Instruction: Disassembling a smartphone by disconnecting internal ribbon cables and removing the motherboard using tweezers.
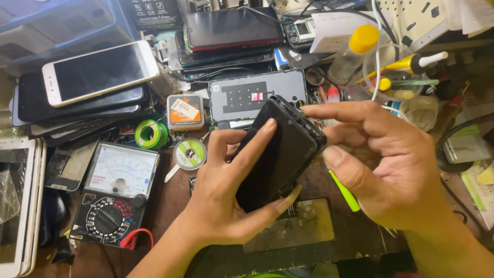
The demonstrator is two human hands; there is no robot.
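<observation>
Workbench (170, 206): cluttered brown top, under both hands.
Phone (280, 154): black, tilted, held above the bench between the hands.
Right hand (386, 164): fingertips pinching the phone's top edge.
Left hand (226, 206): fingers wrapped around the phone's lower half.
Meter (116, 195): just left.

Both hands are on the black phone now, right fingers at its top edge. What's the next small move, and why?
Probably ease the right hand's fingertips along the top edge of the black phone to work the seam. The left hand already braces the body from below and the phone is tilted up off the bench, with a green tool tucked in the right hand's palm. Whether the seam has opened cannot be told.
</observation>
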